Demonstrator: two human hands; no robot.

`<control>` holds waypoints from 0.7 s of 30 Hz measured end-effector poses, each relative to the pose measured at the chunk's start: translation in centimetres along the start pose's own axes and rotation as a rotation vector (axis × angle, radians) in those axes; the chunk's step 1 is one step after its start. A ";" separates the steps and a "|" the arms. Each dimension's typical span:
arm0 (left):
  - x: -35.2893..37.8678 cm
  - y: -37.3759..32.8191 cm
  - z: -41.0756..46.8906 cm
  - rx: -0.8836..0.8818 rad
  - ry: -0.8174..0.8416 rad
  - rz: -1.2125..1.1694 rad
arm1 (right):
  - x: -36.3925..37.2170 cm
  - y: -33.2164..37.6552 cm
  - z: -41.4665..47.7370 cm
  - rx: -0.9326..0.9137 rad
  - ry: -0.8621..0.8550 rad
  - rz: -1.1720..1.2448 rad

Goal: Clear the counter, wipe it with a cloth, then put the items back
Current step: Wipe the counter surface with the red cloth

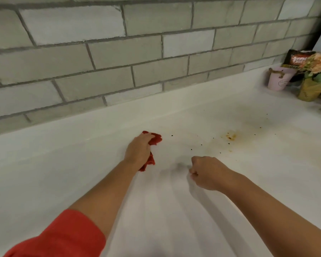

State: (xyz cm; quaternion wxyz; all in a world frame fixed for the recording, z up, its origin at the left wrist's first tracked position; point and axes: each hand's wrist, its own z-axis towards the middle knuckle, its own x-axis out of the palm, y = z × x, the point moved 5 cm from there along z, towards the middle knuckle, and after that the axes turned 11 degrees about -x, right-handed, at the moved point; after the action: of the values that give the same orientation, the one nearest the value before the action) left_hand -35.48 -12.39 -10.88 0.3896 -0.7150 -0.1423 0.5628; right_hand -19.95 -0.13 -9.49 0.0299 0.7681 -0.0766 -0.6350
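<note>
Wiping step, prob. L hand (138,151) clenched round red cloth (155,140), on counter (63,164), well left of brown stain (230,136). R hand (205,173) fisted, holding nothing, near stain, lower-left. Sweep cloth toward stain w/ firm pressure; gather specks (201,145), don't scatter.

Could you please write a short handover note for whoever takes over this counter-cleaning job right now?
Left hand: grips the red cloth, pressed to the counter.
Right hand: curled in a fist, with nothing visible in it, low over the counter.
Items: pink pot, dark packet and flowers grouped at the far right by the wall.
Done: the middle of the counter is cleared.
Left: the brown stain and dark specks to the right of the cloth are not yet wiped. After that, put the items back.
</note>
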 end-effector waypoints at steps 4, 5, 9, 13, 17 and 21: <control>-2.2 1.1 3.4 -0.160 -0.148 0.051 | 0.0 0.2 0.1 0.016 0.018 0.044; -2.1 1.0 4.5 -0.132 -0.161 0.172 | 0.1 0.3 0.2 0.022 0.013 0.053; 0.5 -1.3 6.7 -0.014 -0.075 0.349 | 0.0 0.6 0.2 0.045 -0.004 0.072; 4.4 -4.1 3.7 0.176 0.113 0.241 | 0.2 0.4 0.3 0.042 -0.009 0.091; 3.9 -4.0 0.7 0.211 0.184 -0.103 | -0.4 0.2 0.0 0.023 0.027 0.122; -0.3 -3.0 5.3 0.126 -0.088 -0.201 | -0.5 -0.1 0.0 0.034 0.009 0.158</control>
State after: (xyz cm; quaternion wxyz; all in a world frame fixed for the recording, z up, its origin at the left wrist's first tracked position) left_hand -39.74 -8.54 -8.89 0.4818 -0.6456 -0.1947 0.5596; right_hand -20.01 0.05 -9.02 0.0673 0.7629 -0.1473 -0.6260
